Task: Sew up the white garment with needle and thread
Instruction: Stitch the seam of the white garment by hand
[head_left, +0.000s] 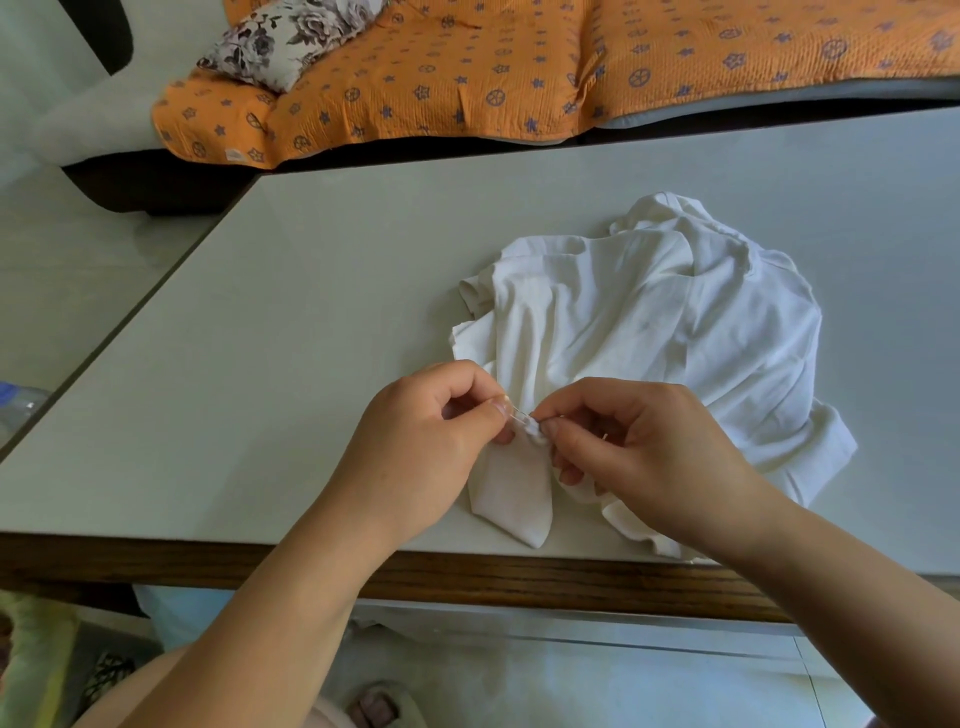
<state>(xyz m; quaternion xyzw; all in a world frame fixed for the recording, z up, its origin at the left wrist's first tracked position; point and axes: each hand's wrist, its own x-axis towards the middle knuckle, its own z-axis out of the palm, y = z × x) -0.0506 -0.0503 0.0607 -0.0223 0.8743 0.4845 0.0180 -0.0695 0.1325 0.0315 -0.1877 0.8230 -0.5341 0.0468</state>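
Note:
The white garment lies crumpled on the pale table, with one folded corner reaching the near edge. My left hand pinches a gathered bit of the cloth between thumb and forefinger. A thin needle pokes out of that fold toward the left thumb. My right hand pinches the same fold from the right, fingertips almost touching the left ones. A short pale glint near the right palm could be the thread, too fine to tell.
The table's dark wooden front edge runs just under my wrists. A sofa with an orange patterned cover and a floral cushion stands beyond the table. A plastic bottle shows at the far left.

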